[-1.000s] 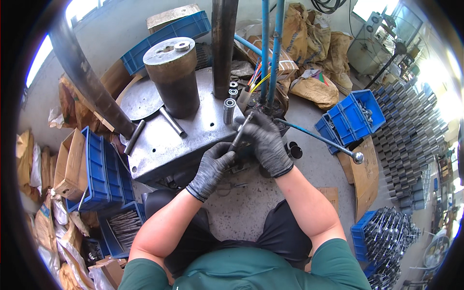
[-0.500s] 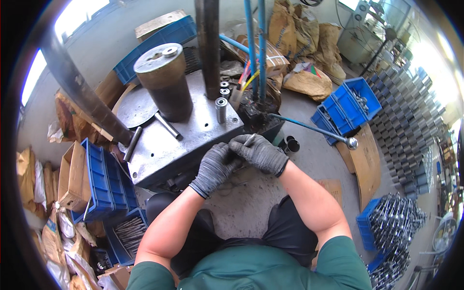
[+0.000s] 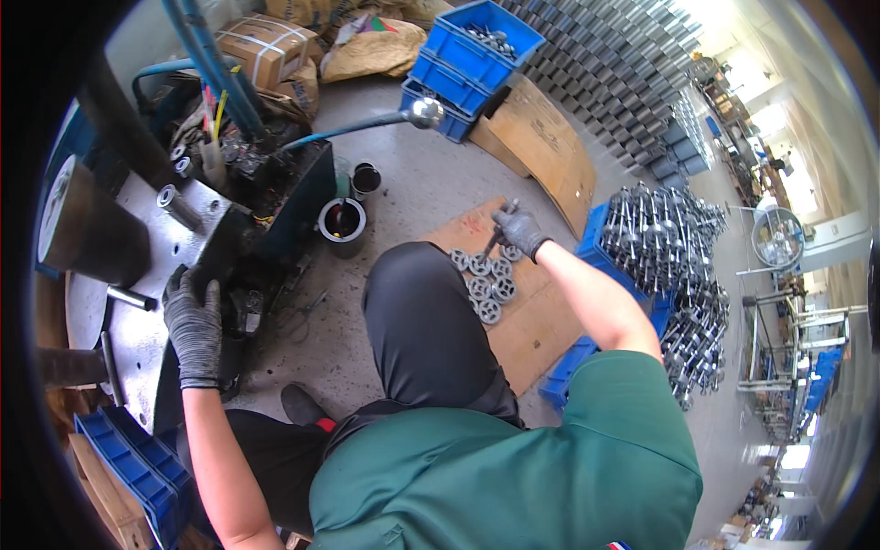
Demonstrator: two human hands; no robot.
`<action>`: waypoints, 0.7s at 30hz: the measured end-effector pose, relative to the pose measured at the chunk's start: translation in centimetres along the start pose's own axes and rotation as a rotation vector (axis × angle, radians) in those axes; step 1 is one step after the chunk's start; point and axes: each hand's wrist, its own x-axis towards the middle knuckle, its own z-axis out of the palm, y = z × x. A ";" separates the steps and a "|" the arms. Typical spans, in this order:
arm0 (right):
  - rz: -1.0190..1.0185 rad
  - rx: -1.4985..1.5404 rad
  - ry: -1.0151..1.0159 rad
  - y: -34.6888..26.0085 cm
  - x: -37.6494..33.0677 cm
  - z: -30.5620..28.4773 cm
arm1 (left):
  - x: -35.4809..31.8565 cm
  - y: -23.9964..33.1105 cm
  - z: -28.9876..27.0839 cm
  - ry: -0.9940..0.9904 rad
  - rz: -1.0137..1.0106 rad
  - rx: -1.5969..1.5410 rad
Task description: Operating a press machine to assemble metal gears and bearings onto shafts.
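My left hand (image 3: 194, 321), in a grey knit glove, lies with its fingers apart on the edge of the metal press table (image 3: 137, 367). It holds nothing. My right hand (image 3: 521, 231), gloved alike, is out to the right over the cardboard sheet (image 3: 541, 312) on the floor. Its fingers close around a slim dark rod-like piece (image 3: 492, 246), partly hidden by the glove. Just below this hand, several round metal wheels with holes (image 3: 490, 291) lie grouped on the cardboard. A short metal sleeve (image 3: 177, 206) stands on the press table, and a loose rod (image 3: 131, 298) lies there.
A blue lever with a ball end (image 3: 424, 113) juts over the floor. Two dark liquid containers (image 3: 343, 227) stand beside the press. Blue bins (image 3: 477, 55) are stacked ahead; metal shafts (image 3: 660, 238) are heaped at right. A large dark cylinder (image 3: 92, 225) stands at left.
My view has swung right. My hands, together before the press half a second ago, are now apart: the left on the table edge, the right reaching over the wheels on the cardboard.
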 end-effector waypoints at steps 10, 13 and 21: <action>0.334 0.702 0.453 20.0 -10.8 4.0 | -0.6 0.4 0.7 -0.057 0.037 0.198; 0.378 0.812 0.499 22.4 -12.7 6.1 | -0.7 1.3 1.0 -0.046 0.035 0.257; 0.483 1.038 0.713 22.6 -13.7 9.3 | -1.0 1.5 1.4 -0.082 0.050 0.354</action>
